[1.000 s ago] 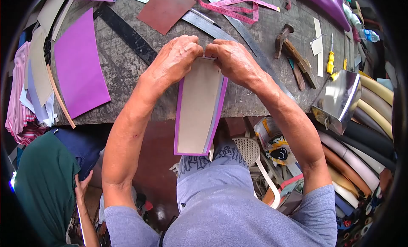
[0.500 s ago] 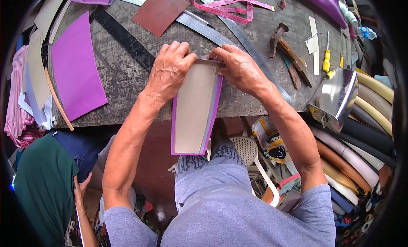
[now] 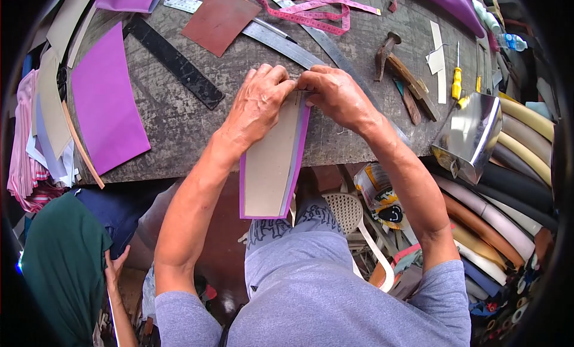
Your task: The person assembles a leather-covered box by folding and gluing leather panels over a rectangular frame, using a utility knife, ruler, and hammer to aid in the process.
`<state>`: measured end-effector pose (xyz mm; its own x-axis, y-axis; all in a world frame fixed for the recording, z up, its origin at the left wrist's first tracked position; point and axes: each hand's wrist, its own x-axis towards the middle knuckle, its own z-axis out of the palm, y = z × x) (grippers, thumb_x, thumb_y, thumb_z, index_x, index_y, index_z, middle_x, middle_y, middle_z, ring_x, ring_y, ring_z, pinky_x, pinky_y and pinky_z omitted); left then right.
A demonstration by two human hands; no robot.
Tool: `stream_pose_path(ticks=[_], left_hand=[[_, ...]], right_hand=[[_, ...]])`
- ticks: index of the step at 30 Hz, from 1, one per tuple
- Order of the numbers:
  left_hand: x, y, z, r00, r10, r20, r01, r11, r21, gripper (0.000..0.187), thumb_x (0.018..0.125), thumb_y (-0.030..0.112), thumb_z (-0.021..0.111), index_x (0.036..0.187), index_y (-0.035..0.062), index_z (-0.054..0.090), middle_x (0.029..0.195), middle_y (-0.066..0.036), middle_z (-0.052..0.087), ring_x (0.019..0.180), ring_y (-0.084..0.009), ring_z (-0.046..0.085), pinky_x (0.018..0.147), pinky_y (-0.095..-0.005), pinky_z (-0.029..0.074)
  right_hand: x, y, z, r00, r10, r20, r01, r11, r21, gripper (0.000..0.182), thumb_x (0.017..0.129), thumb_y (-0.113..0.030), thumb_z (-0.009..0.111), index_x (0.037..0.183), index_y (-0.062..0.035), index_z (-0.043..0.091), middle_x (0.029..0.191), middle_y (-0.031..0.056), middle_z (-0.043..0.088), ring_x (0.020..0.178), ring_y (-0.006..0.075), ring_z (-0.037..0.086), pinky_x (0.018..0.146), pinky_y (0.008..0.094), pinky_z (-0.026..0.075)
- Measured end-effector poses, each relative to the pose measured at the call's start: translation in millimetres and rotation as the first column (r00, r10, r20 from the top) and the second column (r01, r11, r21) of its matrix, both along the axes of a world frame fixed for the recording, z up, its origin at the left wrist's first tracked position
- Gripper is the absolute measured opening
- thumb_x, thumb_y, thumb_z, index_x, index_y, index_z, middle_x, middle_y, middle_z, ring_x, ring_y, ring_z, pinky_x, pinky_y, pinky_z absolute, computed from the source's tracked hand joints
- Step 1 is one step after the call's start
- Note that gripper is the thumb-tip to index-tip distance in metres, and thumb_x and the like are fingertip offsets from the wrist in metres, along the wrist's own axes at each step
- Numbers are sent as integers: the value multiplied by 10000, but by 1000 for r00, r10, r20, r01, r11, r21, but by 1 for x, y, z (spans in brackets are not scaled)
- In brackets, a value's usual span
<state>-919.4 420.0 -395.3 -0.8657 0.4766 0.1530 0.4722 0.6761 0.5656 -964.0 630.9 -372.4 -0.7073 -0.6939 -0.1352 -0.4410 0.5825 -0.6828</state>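
Observation:
A long tapered panel [image 3: 272, 167], beige with purple edges, overhangs the near edge of the worktable [image 3: 173, 132]. At its far end, my left hand [image 3: 259, 105] has its fingers closed on the left part of the edge. Close beside it, my right hand [image 3: 336, 96] pinches the far right corner, with the purple border showing under the fingers. Both hands' fingertips nearly meet, and they hide the panel's far edge. Left of the hands lies a black straight bar [image 3: 173, 63]. A purple sheet [image 3: 110, 102] lies farther left.
Beyond the hands are metal rulers [image 3: 284, 46], a brown square [image 3: 220, 21] and a pink measuring tape [image 3: 311, 12]. A hammer [image 3: 406, 78], a yellow screwdriver [image 3: 457, 83] and a shiny metal piece [image 3: 475, 135] lie right. A person in green [image 3: 63, 263] is at lower left.
My left hand has moved right along the panel's far edge, closer to my right hand. More of the black bar shows. My right hand has shifted slightly.

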Motion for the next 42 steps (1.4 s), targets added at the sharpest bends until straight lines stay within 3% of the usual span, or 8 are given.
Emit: stream_pose_path(ticks=[10, 15, 23, 26, 30, 33, 36, 42], left_hand=[[58, 29, 12, 848, 476, -233, -512, 850, -126, 628, 839, 116, 761, 1414, 31, 523, 1344, -192, 505, 1307, -355, 476, 1077, -495, 387], [110, 66, 9, 787, 617, 9, -597, 764, -246, 951, 891, 576, 690, 1482, -94, 362, 1598, -344, 211, 1483, -521, 211, 1180, -636, 210], [116, 60, 4, 832, 555, 19, -540, 817, -200, 928, 822, 429, 773, 1482, -93, 381, 1613, -343, 214, 1498, -522, 200, 1180, -629, 220], [115, 48, 9, 873, 485, 42, -473, 865, -169, 926, 767, 363, 797, 1474, -85, 401, 1612, -321, 245, 1494, -506, 228, 1181, -613, 233], [111, 31, 12, 918, 390, 70, -378, 915, -139, 928, 731, 323, 802, 1475, -70, 411, 1617, -287, 270, 1489, -482, 260, 1186, -585, 244], [106, 25, 25, 928, 353, 119, -330, 928, -173, 927, 770, 372, 808, 1481, -68, 406, 1611, -281, 285, 1486, -462, 276, 1188, -572, 247], [109, 25, 14, 922, 380, 73, -369, 919, -137, 893, 827, 390, 797, 1486, -67, 404, 1615, -272, 286, 1495, -441, 266, 1187, -568, 250], [127, 25, 5, 713, 702, -8, -687, 695, -211, 814, 847, 320, 800, 1484, -38, 442, 1539, -233, 397, 1425, -394, 357, 1134, -552, 295]], right_hand=[[16, 41, 7, 807, -537, -247, 548, 836, -25, 276, 878, -76, 716, 1141, -5, 668, 1019, 182, 640, 969, 374, 632, 858, 451, 518], [7, 37, -4, 840, -442, -315, 521, 820, 238, 371, 859, -133, 745, 1173, -15, 587, 1059, 203, 613, 1037, 400, 604, 901, 486, 501], [-25, 49, 11, 916, -384, 117, 337, 894, 295, 242, 866, -126, 741, 1017, 20, 620, 817, 164, 643, 830, 312, 659, 759, 413, 524], [-39, 67, -5, 909, -399, -124, 409, 910, 74, 178, 904, -133, 675, 1009, -15, 594, 901, 211, 620, 893, 403, 622, 816, 498, 509], [-47, 69, 42, 855, -367, -367, 413, 909, 54, 180, 943, -134, 656, 1082, -36, 597, 918, 158, 610, 833, 284, 625, 726, 439, 510], [1, 81, 81, 824, -567, 19, 564, 822, 85, 381, 902, -229, 753, 1211, -56, 615, 896, 119, 629, 769, 209, 598, 702, 377, 497], [60, 119, 74, 793, -603, 88, 588, 795, 151, 550, 799, -257, 862, 1268, -76, 642, 812, 58, 588, 746, 131, 532, 695, 313, 471], [161, 178, 34, 825, -554, 111, 556, 831, 8, 260, 975, 22, 606, 1230, 0, 652, 918, 8, 548, 788, 91, 534, 697, 237, 450]])
